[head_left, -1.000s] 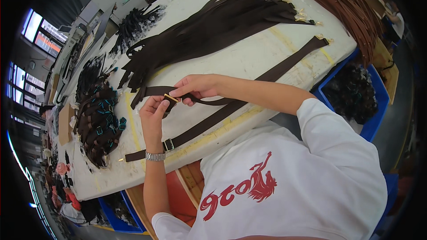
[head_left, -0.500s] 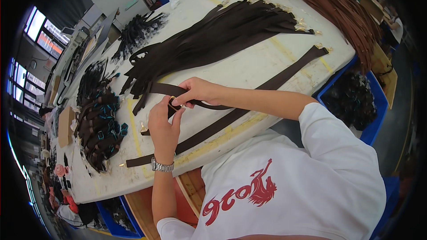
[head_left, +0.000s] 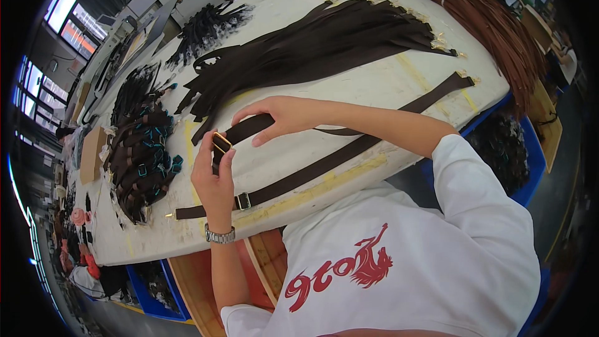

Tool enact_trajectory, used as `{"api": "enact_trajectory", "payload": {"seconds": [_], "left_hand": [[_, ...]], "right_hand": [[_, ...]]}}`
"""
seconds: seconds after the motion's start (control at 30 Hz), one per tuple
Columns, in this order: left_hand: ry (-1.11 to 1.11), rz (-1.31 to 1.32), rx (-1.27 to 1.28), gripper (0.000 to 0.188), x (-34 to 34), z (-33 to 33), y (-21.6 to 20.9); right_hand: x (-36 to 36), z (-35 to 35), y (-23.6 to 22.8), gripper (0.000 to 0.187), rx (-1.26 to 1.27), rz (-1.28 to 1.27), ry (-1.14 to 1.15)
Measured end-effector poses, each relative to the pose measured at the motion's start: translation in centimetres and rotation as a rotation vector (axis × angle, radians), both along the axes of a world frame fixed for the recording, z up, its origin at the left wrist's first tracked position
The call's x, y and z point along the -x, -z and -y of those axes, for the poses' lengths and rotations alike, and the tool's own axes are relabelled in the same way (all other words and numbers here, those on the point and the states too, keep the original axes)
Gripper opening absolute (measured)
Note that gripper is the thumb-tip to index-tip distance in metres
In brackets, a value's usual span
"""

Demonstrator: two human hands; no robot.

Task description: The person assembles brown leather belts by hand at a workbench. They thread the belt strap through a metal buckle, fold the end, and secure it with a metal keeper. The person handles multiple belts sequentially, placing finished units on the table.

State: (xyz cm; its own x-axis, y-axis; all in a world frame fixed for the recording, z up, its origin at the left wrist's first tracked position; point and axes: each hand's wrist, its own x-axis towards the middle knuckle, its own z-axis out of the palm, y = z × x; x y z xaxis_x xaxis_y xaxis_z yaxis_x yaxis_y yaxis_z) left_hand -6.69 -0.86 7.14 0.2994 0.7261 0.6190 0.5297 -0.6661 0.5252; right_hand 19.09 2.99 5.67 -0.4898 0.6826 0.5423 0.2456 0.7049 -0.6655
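My left hand (head_left: pixel 213 178), with a metal watch (head_left: pixel 219 234) on the wrist, pinches a gold-coloured rectangular buckle (head_left: pixel 222 143) between thumb and fingers. A dark brown strap (head_left: pixel 248 126) runs from the buckle into my right hand (head_left: pixel 284 116), whose thumb and fingers close round it. Below my hands, a second dark brown strap (head_left: pixel 324 168) lies stretched along the table's near side. It carries a slide buckle (head_left: pixel 242 201) near its left end, and gold hardware shows at both ends. Beyond my hands lies a thick bundle of dark straps (head_left: pixel 312 47) with gold clasps at its right end.
A pile of short buckled straps with teal bits (head_left: pixel 140 171) covers the left of the white table (head_left: pixel 150 237), beside a cardboard box (head_left: pixel 93 155). Brown strips (head_left: pixel 474 19) hang over the right end. Blue bins (head_left: pixel 533 162) stand below the table edge.
My right hand has moved away from the buckle, with strap now showing between my two hands. The left hand has shifted slightly left, leaving the slide buckle on the lying strap visible.
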Motion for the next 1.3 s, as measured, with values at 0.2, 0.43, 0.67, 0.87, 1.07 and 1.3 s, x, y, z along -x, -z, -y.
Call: {"api": "enact_trajectory", "payload": {"seconds": [0.2,0.43,0.67,0.87,1.07,1.3], "left_hand": [[-0.010,0.073,-0.011,0.046,0.4,0.8,0.3],[-0.009,0.048,-0.038,0.047,1.5,0.8,0.0],[-0.023,0.096,0.017,0.048,1.1,1.5,-0.9],[0.036,0.141,0.095,0.049,1.5,1.6,-2.2],[0.100,0.093,0.226,0.051,1.7,1.8,-2.9],[0.120,0.175,0.206,0.049,1.4,1.3,-2.7]], "right_hand": [[0.9,0.1,-1.1,0.028,0.186,0.342,0.178],[-1.0,-1.4,-3.2,0.032,0.951,-0.370,-0.390],[2.9,0.0,-4.4,0.024,0.872,-0.262,-0.313],[4.2,2.3,-4.3,0.021,0.908,-0.387,-0.340],[4.0,2.4,-3.0,0.026,1.102,-0.433,-0.335],[4.1,3.1,-3.3,0.026,1.117,-0.526,-0.354]]}}
